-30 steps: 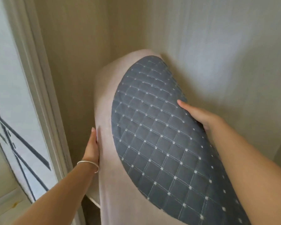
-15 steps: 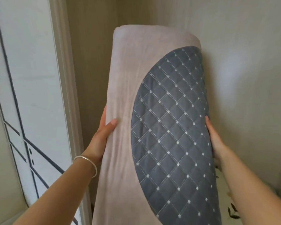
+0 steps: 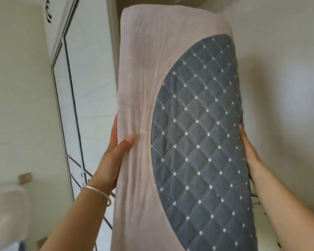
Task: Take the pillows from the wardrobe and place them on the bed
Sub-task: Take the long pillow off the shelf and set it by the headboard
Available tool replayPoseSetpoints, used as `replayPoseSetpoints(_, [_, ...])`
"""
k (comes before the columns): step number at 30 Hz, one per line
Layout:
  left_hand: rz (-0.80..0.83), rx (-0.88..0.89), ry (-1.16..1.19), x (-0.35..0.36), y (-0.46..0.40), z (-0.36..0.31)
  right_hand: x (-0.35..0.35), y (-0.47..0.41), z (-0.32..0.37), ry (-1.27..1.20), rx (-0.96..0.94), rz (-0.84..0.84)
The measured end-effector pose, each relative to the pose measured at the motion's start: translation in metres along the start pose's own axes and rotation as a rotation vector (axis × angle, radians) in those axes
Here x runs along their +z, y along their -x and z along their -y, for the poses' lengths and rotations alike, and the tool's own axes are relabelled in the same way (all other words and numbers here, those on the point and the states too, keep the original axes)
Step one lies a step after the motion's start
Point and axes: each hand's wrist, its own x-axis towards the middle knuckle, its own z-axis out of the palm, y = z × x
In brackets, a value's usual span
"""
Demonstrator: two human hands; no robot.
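Two bare hands grip one long pillow upright in front of the wardrobe door. From the head view, the left hand wraps its pinkish-beige edge, thumb pressed on front; the right hand lies flat against the grey quilted side, fingers hidden behind. A silver bangle circles the left wrist.

pillow: pale pink, with a grey-blue quilted panel of white diamond stitching and white dots
door: white, dark blue angled lines
bracelet: silver
wall: off-white
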Motion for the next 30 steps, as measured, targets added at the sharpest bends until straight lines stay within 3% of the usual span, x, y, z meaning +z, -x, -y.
replayPoseSetpoints(17, [-0.253,-0.02,-0.162,-0.139,0.097,-0.11,0.163,0.093,0.005,-0.08,-0.012,0.18])
replayPoseSetpoints(21, [-0.411,-0.057,-0.197,-0.181,0.14,-0.139,0.225,0.115,-0.003,-0.049,-0.038,0.258])
replayPoseSetpoints(30, [-0.781,-0.102,-0.326,-0.277,0.226,-0.178,0.368,0.166,-0.041,-0.057,-0.011,0.609])
